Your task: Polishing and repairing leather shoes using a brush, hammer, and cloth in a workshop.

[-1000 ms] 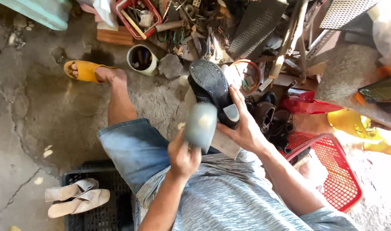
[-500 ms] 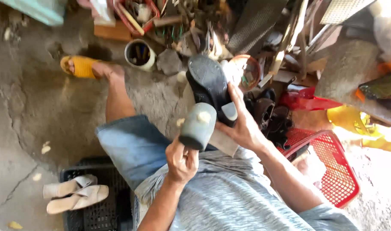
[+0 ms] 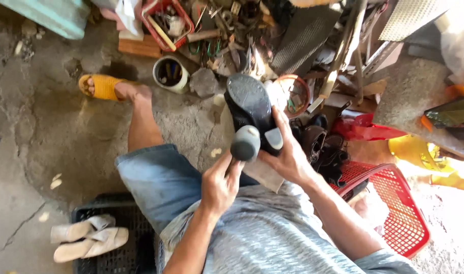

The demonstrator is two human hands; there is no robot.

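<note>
We see the right hand (image 3: pixel 291 155) wrapped around a black shoe (image 3: pixel 249 114), holding it sole-up above the lap, fingers along its right edge and the thumb near the heel (image 3: pixel 273 141). The left hand (image 3: pixel 219 185) is clenched on the handle of a hammer (image 3: pixel 244 143), whose grey, rounded head sits right against the shoe's sole just beside the heel; we cannot tell whether it actually touches.

Below the shoe we make out a pale block resting on the thigh, mostly hidden by the hands. We look down on blue shorts (image 3: pixel 161 177) and a grey shirt (image 3: pixel 272 238). The bare leg stretches out over the concrete floor (image 3: pixel 49 116), its foot in a yellow slipper (image 3: pixel 101 86).

Near the slipper stands a tin (image 3: pixel 171 73) with dark contents. Beyond it lies a heap of tools and scrap, with a small red tray (image 3: pixel 167 18) among it. To the right of the hands a red basket (image 3: pixel 394 213) sits on the floor, with dark shoes (image 3: pixel 323 147) piled just beside it. At the lower left a pair of beige sandals (image 3: pixel 87 238) lies on a black crate (image 3: pixel 115 238).
</note>
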